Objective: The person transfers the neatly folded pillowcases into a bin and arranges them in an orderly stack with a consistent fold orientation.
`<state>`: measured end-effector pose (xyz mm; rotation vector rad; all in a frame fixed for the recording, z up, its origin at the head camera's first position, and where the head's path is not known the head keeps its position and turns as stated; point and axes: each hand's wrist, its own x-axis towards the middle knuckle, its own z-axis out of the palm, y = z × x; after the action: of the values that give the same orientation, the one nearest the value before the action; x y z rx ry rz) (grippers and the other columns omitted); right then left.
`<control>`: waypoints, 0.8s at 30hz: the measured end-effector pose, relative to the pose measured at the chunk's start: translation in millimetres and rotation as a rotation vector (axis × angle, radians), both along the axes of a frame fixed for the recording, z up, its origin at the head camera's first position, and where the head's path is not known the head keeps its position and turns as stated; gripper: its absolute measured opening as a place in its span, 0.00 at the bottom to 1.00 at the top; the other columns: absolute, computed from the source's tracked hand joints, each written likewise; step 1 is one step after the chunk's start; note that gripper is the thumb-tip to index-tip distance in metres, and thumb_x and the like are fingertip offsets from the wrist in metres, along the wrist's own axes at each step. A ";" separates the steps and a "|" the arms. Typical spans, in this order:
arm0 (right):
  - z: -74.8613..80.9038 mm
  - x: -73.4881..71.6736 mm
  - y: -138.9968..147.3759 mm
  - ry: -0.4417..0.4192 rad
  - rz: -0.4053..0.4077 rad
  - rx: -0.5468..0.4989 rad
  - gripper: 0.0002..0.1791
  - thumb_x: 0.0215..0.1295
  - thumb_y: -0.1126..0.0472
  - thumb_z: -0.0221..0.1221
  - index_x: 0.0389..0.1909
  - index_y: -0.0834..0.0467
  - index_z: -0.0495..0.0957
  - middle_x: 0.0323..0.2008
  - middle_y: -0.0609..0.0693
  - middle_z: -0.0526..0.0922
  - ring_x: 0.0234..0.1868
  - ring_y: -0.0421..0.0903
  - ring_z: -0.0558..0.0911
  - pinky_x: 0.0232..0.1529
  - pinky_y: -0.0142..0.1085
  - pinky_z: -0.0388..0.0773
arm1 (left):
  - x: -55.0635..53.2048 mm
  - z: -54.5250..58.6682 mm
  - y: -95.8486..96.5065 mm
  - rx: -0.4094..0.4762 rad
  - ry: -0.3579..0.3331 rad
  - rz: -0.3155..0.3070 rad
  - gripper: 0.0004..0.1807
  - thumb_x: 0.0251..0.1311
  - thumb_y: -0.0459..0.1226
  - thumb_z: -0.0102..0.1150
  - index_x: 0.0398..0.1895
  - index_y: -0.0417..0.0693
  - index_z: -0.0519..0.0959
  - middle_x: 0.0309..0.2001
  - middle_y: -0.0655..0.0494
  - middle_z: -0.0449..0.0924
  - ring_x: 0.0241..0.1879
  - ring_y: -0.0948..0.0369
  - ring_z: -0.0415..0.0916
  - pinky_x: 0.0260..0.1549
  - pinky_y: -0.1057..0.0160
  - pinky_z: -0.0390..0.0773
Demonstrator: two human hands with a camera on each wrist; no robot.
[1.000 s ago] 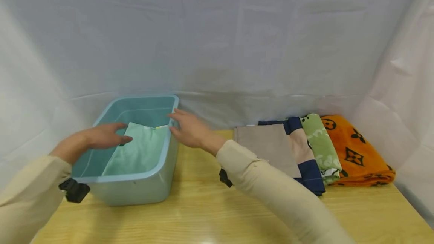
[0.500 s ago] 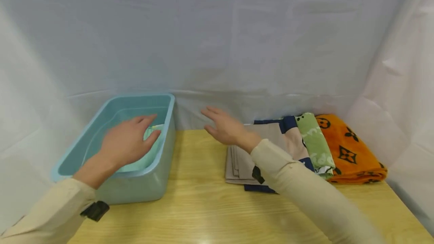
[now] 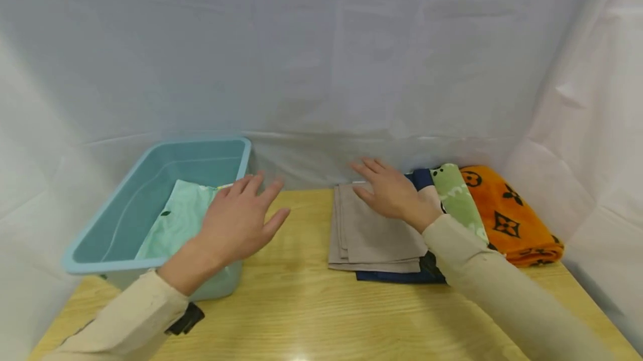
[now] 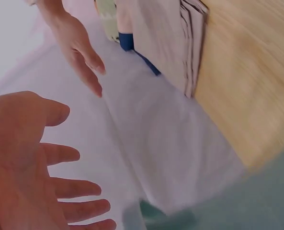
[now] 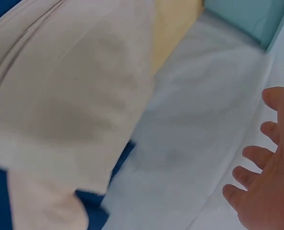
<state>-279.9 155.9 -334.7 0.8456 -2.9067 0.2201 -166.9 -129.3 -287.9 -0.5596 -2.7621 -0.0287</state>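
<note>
Though near right hand point(image 3: 390, 191), gray cloth point(image 3: 380, 239) below

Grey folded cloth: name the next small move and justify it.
Probably lower the right hand to the grey cloth: the hand hovers close by, holding nothing, and that cloth lies over a navy-edged cloth. A mint cloth lies in the tub, so this one may follow.

Passage lies over the tabletop point(image 3: 301, 255) between blue tub point(image 3: 201, 167) and grey cloth point(image 3: 379, 241).
</note>
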 end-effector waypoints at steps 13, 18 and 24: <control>-20.9 9.4 50.5 0.003 -0.158 0.052 0.35 0.72 0.37 0.41 0.75 0.46 0.52 0.74 0.56 0.49 0.73 0.60 0.45 0.68 0.58 0.37 | -25.6 -36.1 41.5 -0.019 -0.031 0.024 0.31 0.69 0.56 0.44 0.71 0.56 0.63 0.66 0.39 0.62 0.65 0.43 0.59 0.59 0.40 0.60; -34.7 13.3 64.4 -0.028 -0.226 0.071 0.35 0.72 0.37 0.40 0.75 0.48 0.52 0.73 0.58 0.49 0.72 0.63 0.45 0.66 0.61 0.38 | -38.1 -59.1 50.5 -0.038 -0.041 0.015 0.31 0.69 0.57 0.41 0.72 0.57 0.62 0.67 0.38 0.61 0.65 0.43 0.58 0.59 0.39 0.60; -50.9 19.3 76.2 -0.079 -0.264 0.044 0.36 0.72 0.37 0.40 0.75 0.50 0.51 0.73 0.61 0.48 0.71 0.65 0.45 0.66 0.61 0.40 | -50.8 -81.5 56.9 -0.025 -0.060 -0.018 0.30 0.70 0.56 0.42 0.71 0.56 0.64 0.67 0.37 0.61 0.65 0.42 0.58 0.59 0.39 0.60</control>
<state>-260.6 232.1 -385.6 0.4596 -3.0659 0.1701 -217.7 -72.4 -369.4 -0.5991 -2.8188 -0.0156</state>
